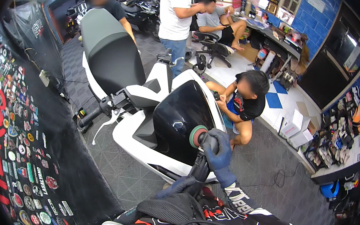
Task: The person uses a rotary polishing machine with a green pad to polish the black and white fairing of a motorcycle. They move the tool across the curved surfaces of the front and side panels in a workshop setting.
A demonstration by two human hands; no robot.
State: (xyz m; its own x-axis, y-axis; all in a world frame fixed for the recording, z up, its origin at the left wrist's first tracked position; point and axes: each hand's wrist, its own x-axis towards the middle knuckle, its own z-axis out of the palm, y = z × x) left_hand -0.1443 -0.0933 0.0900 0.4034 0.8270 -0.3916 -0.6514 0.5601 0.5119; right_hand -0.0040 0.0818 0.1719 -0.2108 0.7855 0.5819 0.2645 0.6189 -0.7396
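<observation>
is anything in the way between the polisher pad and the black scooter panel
Nothing visible stands between the pad and black panel; whether they touch is unclear. The right hand holds the polisher behind the pad.

Room to pass lies over the black panel (pixel 175 121) at the frame's centre, up and left of the polisher (pixel 199 168), while the handlebar (pixel 93 115) and brake lever (pixel 104 126) jut across centre left, the seat (pixel 112 51) blocks the upper left, and a crouching person (pixel 245 102) fills the space right of centre.

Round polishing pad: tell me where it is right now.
In the head view, the round polishing pad is just right of centre, at the lower right of the glossy black panel, just beyond the gloved right hand.
</observation>
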